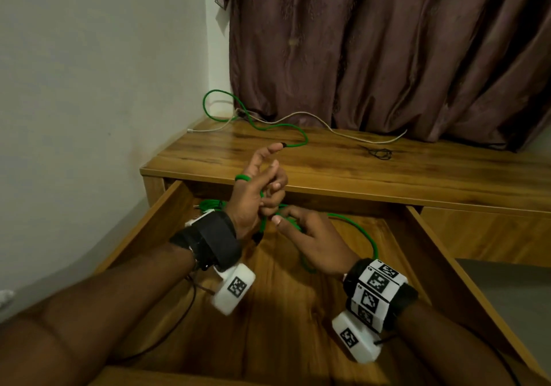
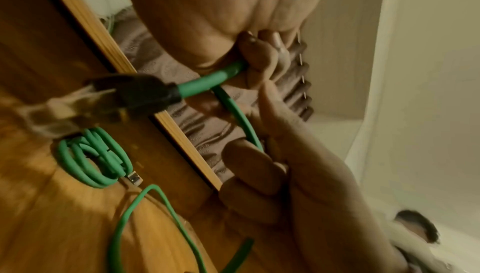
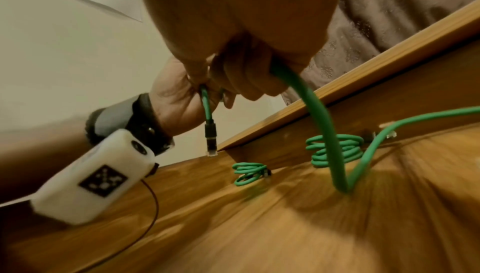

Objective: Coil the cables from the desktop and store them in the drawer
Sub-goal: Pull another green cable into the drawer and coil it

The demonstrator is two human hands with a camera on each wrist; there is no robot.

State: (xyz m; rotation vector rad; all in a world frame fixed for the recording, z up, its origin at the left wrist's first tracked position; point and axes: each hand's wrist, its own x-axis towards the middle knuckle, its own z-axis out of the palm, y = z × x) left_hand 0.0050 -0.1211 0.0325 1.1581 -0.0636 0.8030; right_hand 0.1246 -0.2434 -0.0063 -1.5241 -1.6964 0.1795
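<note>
1. Above the open drawer [image 1: 441,245], the left hand [image 1: 256,194] stands upright, its forefinger straight, its other fingers [image 1: 275,187] curled on the green cable [image 1: 354,226].
2. The right hand [image 1: 316,242] sits just beside it, palm down, fingers pinching the same cable.
3. The cable's plug [image 3: 210,142] hangs below the left hand, above the drawer floor.
4. Two coiled green cables [image 3: 335,150] lie at the drawer's back wall.
5. Behind the drawer, another green cable [image 1: 265,126] and a white cable [image 1: 343,133] trail across the counter [image 1: 447,170].
</note>
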